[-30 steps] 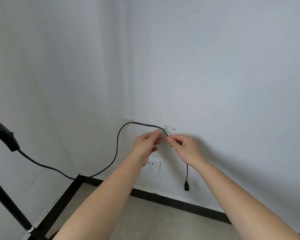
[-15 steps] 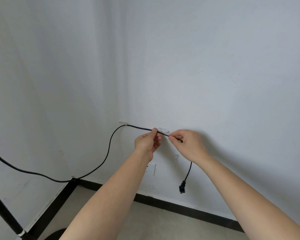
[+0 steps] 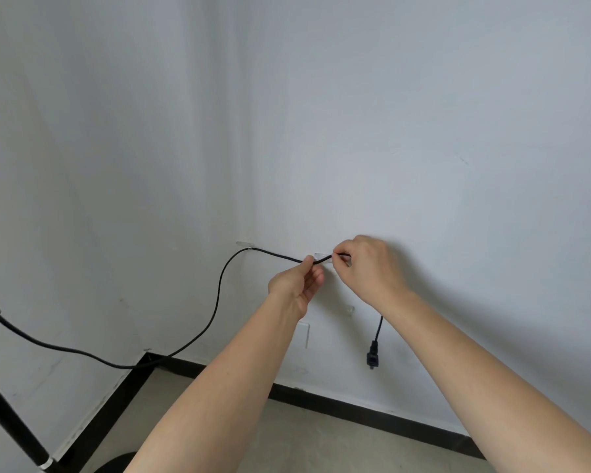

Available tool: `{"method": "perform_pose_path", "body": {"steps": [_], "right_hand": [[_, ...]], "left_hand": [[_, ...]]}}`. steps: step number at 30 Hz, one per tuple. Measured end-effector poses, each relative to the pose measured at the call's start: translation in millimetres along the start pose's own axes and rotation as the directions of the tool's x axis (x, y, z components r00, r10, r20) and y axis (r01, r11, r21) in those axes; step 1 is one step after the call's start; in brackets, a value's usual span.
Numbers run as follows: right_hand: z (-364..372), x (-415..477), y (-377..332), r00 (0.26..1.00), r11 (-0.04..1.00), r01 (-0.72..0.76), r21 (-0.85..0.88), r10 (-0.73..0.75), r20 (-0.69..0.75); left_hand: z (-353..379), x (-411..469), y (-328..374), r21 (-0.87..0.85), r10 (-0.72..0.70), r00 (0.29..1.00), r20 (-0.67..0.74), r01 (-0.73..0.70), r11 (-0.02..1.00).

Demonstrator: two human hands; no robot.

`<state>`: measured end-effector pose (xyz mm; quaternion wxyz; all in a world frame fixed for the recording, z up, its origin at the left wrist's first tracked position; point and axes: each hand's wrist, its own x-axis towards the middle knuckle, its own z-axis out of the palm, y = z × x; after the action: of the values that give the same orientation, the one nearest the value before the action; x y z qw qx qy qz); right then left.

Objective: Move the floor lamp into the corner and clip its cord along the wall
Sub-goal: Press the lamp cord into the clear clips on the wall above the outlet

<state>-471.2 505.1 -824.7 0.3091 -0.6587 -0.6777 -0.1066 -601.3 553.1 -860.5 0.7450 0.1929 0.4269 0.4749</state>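
Cord (image 3: 219,295) pinched in my left hand (image 3: 296,285) and right hand (image 3: 369,268), stretched across a clear wall clip (image 3: 322,257).

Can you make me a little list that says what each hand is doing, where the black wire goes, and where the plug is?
left hand: pinching the black cord just left of the second clip
right hand: pinching the cord just right of that clip
first clip: on the wall, cord already through it
second clip: cord held against it; whether it is in, cannot tell
plug: dangling below the right hand, not plugged in
wall socket: partly hidden behind the left forearm
lamp pole: lower left
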Motion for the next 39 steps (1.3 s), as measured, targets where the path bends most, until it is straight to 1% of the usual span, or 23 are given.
{"method": "perform_pose_path", "body": {"steps": [3,7,11,13,16,19,23,26,29,33,37,39], "right_hand": [[-0.6,0.2,2.0,1.0,1.0,0.0,-0.028,0.0,0.015],[0.5,1.4,4.1,1.0,1.0,-0.016,-0.002,0.016,0.0],[4.7,-3.7,5.8,0.999,0.999,-0.005,0.046,0.007,-0.05],[9.6,-11.0,11.3,0.997,0.998,-0.004,0.065,0.009,-0.081],[21.3,-25.4,19.7,0.996,0.994,-0.01,0.112,0.019,-0.087],[34.2,-31.8,21.3,0.988,0.984,-0.049,0.174,0.074,-0.137],[48.6,-34.8,17.9,0.967,0.961,-0.096,0.26,0.152,-0.206],[58.5,-41.9,15.9,0.947,0.92,-0.161,0.356,0.246,-0.207],[69.2,-50.6,13.4,0.94,0.859,-0.226,0.459,0.315,-0.128],[83.7,-73.5,20.6,0.929,0.758,-0.352,0.549,0.356,0.104],[94.4,-101.4,33.8,0.884,0.665,-0.468,0.581,0.364,0.294],[97.7,-113.9,42.2,0.852,0.649,-0.521,0.554,0.354,0.386]], "left_hand": [[0.3,0.5,0.3,-0.013,0.001,1.0,-0.004,-0.001,1.0],[1.9,-1.2,-1.8,-0.091,0.006,1.0,0.007,-0.005,0.996],[1.4,-4.0,-1.1,-0.031,0.035,0.999,0.033,-0.034,0.999],[4.2,-3.0,1.7,-0.026,0.075,0.997,0.009,-0.074,0.997],[7.8,-3.0,4.2,-0.004,0.14,0.989,-0.041,-0.14,0.99],[6.4,-2.7,3.9,0.037,0.173,0.983,-0.058,-0.171,0.985],[4.2,-2.0,1.5,0.084,0.212,0.976,-0.045,-0.208,0.975],[2.0,-1.8,-0.3,0.151,0.252,0.967,-0.026,-0.245,0.958],[-0.5,-0.7,-1.0,0.204,0.259,0.966,-0.012,-0.251,0.946],[-2.1,-0.2,-2.3,0.23,0.259,0.966,0.018,-0.256,0.939],[-2.4,1.6,-1.4,0.254,0.276,0.961,0.02,-0.271,0.928],[-3.4,2.3,-2.8,0.275,0.291,0.956,0.024,-0.286,0.918]]}}
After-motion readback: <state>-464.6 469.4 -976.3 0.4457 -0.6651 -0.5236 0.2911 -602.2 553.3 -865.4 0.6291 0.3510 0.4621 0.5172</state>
